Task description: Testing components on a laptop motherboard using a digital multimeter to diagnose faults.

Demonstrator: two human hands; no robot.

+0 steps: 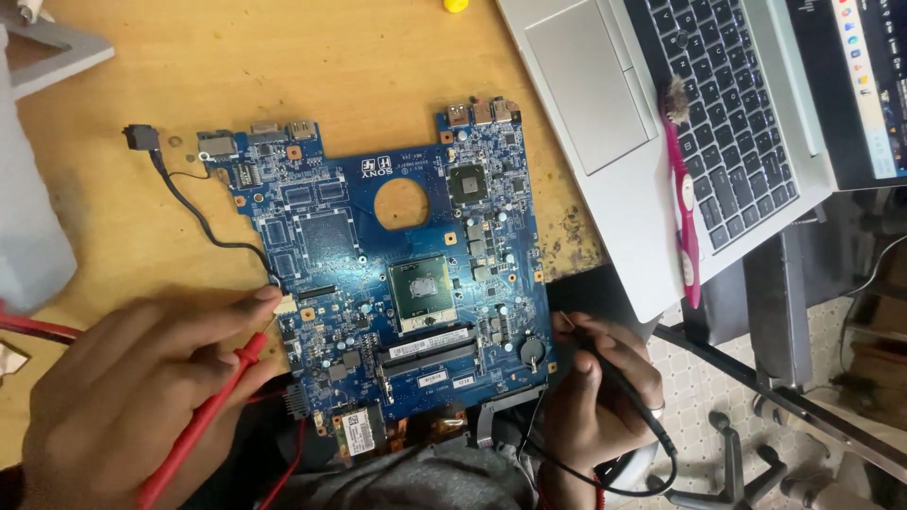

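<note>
A blue laptop motherboard (378,246) lies flat on the wooden table (283,66), with a square processor chip (422,291) near its middle. My left hand (132,387) grips a red test probe (213,401), its tip touching the board's left edge by a small white connector (283,304). My right hand (600,392) holds a black test probe (619,378) at the board's lower right corner, close to a round coin cell (533,351). A thin black cable (203,222) with a small plug (142,138) runs from the board's left side.
An open silver laptop (661,113) sits at the upper right, with a pink toothbrush (685,208) lying across its keyboard edge. A grey object (28,208) stands at the far left. A small yellow item (455,5) sits at the top. Chair legs and tiled floor show lower right.
</note>
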